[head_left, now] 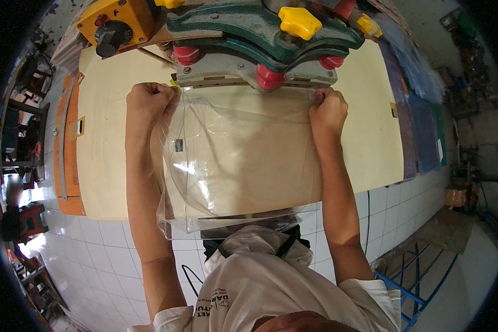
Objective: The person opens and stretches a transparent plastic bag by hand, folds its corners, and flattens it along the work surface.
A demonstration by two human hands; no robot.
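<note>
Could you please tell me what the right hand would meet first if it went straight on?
The right hand would probably meet the grey metal bar first, though depth is unclear and it might pass underneath.

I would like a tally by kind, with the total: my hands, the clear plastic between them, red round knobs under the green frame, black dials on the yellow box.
Hands: 2
Clear plastic piece: 1 (layers unclear)
Red round knobs under the green frame: 3
Black dial on the yellow box: 1
Total: 7
</note>
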